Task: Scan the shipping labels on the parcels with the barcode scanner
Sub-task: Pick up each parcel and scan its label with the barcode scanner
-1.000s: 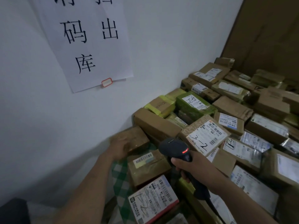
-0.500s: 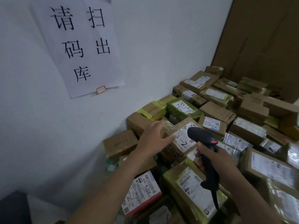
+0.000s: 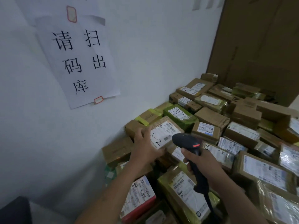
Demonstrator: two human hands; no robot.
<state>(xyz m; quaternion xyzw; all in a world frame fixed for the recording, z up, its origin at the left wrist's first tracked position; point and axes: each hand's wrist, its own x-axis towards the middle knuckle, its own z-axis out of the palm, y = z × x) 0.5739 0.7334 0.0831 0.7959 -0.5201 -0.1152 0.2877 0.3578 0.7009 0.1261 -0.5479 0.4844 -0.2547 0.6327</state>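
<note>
As we steady the 3-2 parcel (image 3: 174,126) atop the pile (image 3: 210,116), we aim the barcode scanner (image 3: 187,141) at its shipping label (image 3: 163,135).
Our left hand (image 3: 145,147) grips its near left corner, probably tilting the label up; our right hand (image 3: 203,164) curls round the scanner's handle, head just beside the label. Half a second ago the left hand only reached, fingers spread.
</note>
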